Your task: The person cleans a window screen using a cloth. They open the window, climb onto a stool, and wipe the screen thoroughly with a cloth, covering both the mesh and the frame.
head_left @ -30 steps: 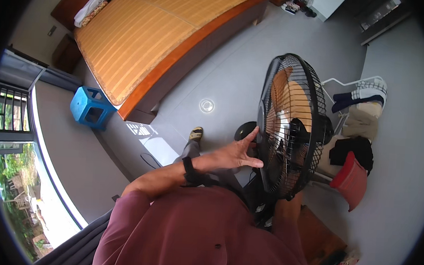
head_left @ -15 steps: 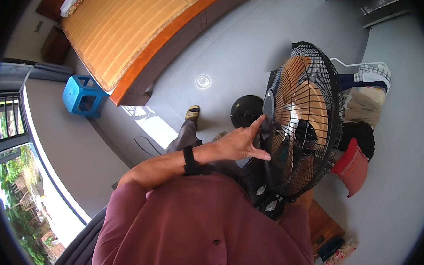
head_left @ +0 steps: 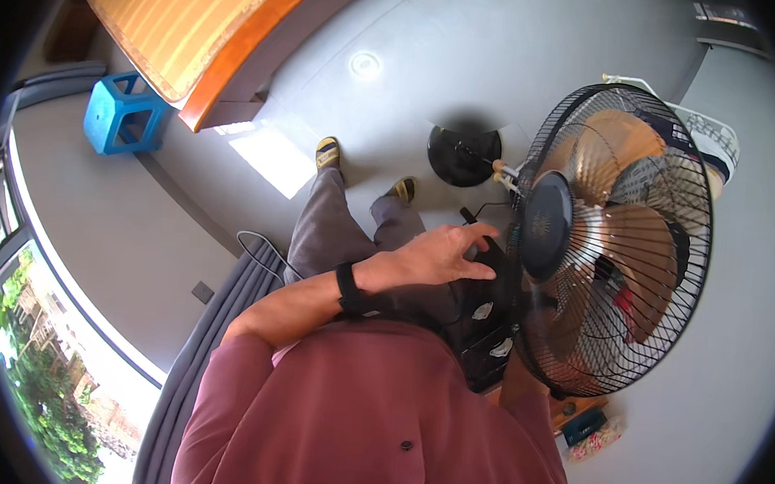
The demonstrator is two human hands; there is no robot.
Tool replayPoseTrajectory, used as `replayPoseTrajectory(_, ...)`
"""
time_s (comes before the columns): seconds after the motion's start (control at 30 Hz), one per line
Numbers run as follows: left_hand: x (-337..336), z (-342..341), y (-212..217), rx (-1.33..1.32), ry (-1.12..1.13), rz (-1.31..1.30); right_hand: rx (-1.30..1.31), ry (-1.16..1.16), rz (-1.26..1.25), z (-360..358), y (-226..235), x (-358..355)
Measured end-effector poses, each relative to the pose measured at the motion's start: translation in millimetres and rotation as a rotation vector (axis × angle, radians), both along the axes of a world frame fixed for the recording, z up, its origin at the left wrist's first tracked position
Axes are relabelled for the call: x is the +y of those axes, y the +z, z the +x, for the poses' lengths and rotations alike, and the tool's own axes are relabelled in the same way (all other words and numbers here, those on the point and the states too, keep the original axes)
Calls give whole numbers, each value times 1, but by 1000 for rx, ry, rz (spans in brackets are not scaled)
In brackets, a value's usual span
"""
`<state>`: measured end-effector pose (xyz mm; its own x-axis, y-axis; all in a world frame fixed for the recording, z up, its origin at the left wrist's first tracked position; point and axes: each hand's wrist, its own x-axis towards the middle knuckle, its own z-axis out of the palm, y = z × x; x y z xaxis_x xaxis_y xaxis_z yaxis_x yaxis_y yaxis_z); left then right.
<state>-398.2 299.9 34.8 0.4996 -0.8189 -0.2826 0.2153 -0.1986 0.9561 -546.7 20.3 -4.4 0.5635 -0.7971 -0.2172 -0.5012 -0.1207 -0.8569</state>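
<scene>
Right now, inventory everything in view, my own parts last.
Fan: 1, black with brownish blades, right of centre
Round disc: 1, black, left of fan
Bed: 1, tan and orange-brown, upper left
Stool: 1, blue, left, near bed
Window: 1, dark-framed, left edge
Curtain: 1, grey, lower left
Cable: 1, greyish, looped beside curtain
Clothes rack: 1, white, behind fan
Bundle: 1, floral, lower right
Slippers: 2, yellow and dark, centre
Trousers: 1 pair, grey, centre
Shirt: 1, maroon, lower centre
Wristband: 1, black, centre
Left hand: 1, bare, open, near fan
Right forearm: 1, bare, below fan; hand hidden
</scene>
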Motion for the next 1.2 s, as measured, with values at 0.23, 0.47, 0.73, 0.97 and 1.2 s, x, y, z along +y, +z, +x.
replayPoseTrajectory(0.23,110,23,-55,186,44,171,-29,-118,96,26,-92,24)
replayPoseTrajectory(0.47,232,52,-115,264,290,501,64,-261,142,55,-191,4)
replayPoseTrajectory(0.73,258,56,-128,307,411,582,174,-536,-9,116,-194,9)
replayPoseTrajectory(0.97,232,47,-121,357,419,574,14,-456,79,112,-194,11)
replayPoseTrajectory(1.2,218,53,-107,293,418,573,573,-360,-272,103,-211,-7)
